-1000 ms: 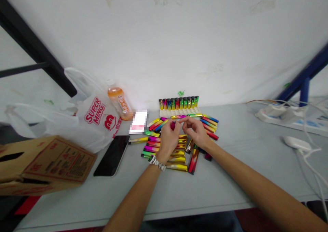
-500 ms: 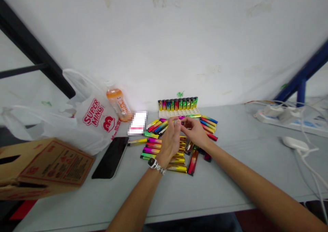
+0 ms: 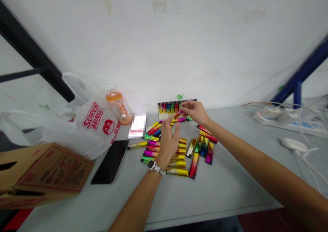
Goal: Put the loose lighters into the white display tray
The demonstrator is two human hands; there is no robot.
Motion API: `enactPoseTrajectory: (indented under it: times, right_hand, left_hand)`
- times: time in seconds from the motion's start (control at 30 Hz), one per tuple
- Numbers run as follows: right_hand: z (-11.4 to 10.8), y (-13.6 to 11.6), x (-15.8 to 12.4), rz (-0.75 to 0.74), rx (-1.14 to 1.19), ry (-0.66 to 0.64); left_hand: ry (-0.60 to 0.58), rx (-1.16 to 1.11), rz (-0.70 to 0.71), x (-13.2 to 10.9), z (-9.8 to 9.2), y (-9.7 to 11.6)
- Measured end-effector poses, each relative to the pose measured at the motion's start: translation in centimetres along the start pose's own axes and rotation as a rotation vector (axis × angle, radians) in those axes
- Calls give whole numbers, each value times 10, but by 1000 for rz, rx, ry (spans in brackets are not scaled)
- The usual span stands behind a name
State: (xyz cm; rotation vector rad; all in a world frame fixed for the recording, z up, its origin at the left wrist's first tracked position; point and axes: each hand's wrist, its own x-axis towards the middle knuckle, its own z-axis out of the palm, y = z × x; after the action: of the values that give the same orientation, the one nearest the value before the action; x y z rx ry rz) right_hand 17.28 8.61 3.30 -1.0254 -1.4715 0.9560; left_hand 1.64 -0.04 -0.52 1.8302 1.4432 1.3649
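Over the far part of the table (image 3: 205,197), the right hand (image 3: 196,111) has its grip pinching a reddish lighter (image 3: 178,114) — tilted, just in front of the row of upright lighters (image 3: 168,107) in a pale rack (image 3: 162,116). The left hand (image 3: 168,141) is nearer, its grip spread — thumb apart from fingers — above flat lighters (image 3: 178,164). A black phone (image 3: 110,162) lies left.

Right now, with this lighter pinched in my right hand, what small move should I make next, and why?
I'd probably turn the tilted lighter upright over the bare front part of the cream rack. Your right hand has it close to that rack, where a row of upright lighters already stands.
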Motion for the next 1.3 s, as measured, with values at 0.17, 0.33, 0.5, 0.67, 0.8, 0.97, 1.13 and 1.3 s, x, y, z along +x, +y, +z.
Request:
enactPoseTrajectory:
  times: [0.17, 0.33, 0.5, 0.67, 0.8, 0.97, 1.13, 1.3]
  right_hand:
    - [4, -6, 2, 119, -40, -131]
    - [-3, -8, 5, -75, -361, -110]
    - [-8, -6, 33, -248, -731, -155]
    - [-1, -2, 51, -286, -814, -208]
    - [3, 1, 56, -272, -762, -209]
    - [5, 8, 55, -300, -811, -198]
    - [10, 27, 42, -428, -841, -14]
    - [18, 38, 31, -390, -882, 84]
  left_hand:
    - [-8, 84, 111, 7, -3, -10]
    - [21, 113, 92, 7, -2, -9]
    - [6, 152, 87, 6, -2, -6]
    - [-13, 168, 80, 7, -2, -7]
    - [-52, 203, 46, 7, -2, -8]
    - [-68, 230, 89, 7, -2, -12]
    - [-69, 254, 94, 7, -1, -14]
    - [-60, 274, 105, 5, 0, -13]
